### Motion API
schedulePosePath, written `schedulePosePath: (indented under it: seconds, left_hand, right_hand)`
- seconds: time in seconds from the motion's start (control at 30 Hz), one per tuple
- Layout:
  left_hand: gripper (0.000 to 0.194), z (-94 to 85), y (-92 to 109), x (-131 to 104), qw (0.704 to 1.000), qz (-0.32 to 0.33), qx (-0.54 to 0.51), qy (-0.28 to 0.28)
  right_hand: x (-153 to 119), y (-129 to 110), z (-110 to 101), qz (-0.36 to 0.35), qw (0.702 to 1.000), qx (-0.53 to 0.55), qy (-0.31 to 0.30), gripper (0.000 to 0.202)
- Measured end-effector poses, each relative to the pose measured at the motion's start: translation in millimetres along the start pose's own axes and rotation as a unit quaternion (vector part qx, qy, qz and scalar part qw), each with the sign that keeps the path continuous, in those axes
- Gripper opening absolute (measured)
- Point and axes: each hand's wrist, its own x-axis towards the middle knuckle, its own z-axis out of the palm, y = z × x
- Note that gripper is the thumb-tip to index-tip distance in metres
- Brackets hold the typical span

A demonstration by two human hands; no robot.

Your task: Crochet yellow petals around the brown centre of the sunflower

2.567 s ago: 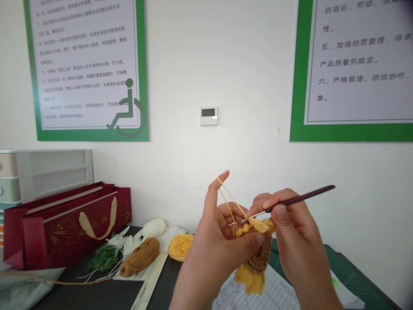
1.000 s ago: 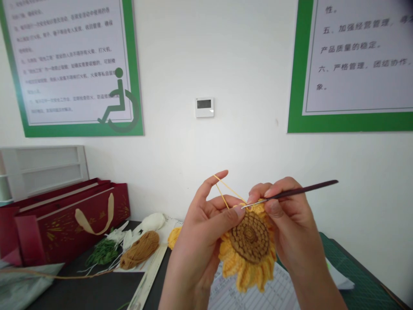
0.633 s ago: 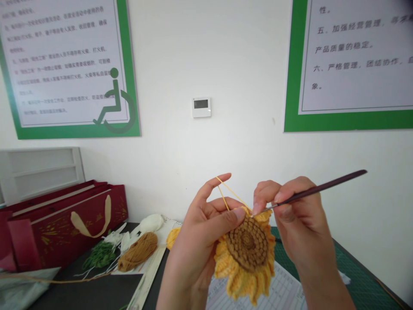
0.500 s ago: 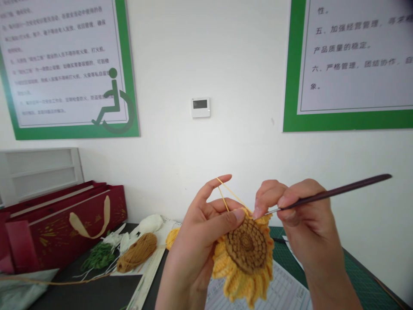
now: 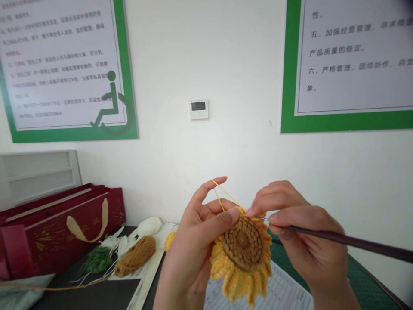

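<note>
A crocheted sunflower (image 5: 243, 245) with a brown centre and yellow petals is pinched at its upper left edge by my left hand (image 5: 196, 232). Yellow yarn (image 5: 228, 193) loops over the raised left index finger and runs down to the flower's top edge. My right hand (image 5: 306, 232) grips a crochet hook (image 5: 348, 242) with a dark handle, closed around it near the metal shaft. The hook's tip meets the flower's top edge, where the right fingertips also touch; the very end is hidden among the stitches.
Left on the dark table lie a brown yarn skein (image 5: 135, 256), green yarn (image 5: 97, 260), white yarn (image 5: 150, 226) and a yellow ball (image 5: 170, 240). Behind them stands a red gift bag (image 5: 51, 241). Printed paper (image 5: 284, 284) and a green cutting mat (image 5: 364, 280) lie under the hands.
The crochet hook's handle has swung down, from pointing up to the right to sloping down to the right. My right hand has turned with it. The left hand still pinches the sunflower.
</note>
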Motion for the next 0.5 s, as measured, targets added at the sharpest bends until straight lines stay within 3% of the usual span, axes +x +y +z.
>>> schedulePosePath:
  seconds: [0.2,0.33,0.5]
  left_hand:
    - [0.069,3.6,3.4,-5.5,1.0,0.027,0.003,0.012]
    - [0.072,3.0,3.5,-7.0,0.999,0.042,0.006,0.023]
    - [0.075,2.8,2.4,-9.2,0.999,0.038,-0.012,0.012]
  right_hand:
    - [1.5,-4.5,12.1,-0.058,0.99,-0.124,0.04,0.033]
    - [1.5,-9.3,20.4,-0.029,0.979,-0.186,0.077,0.03]
    - [-6.6,-1.3,20.7,-0.072,0.978,-0.181,0.078,0.036]
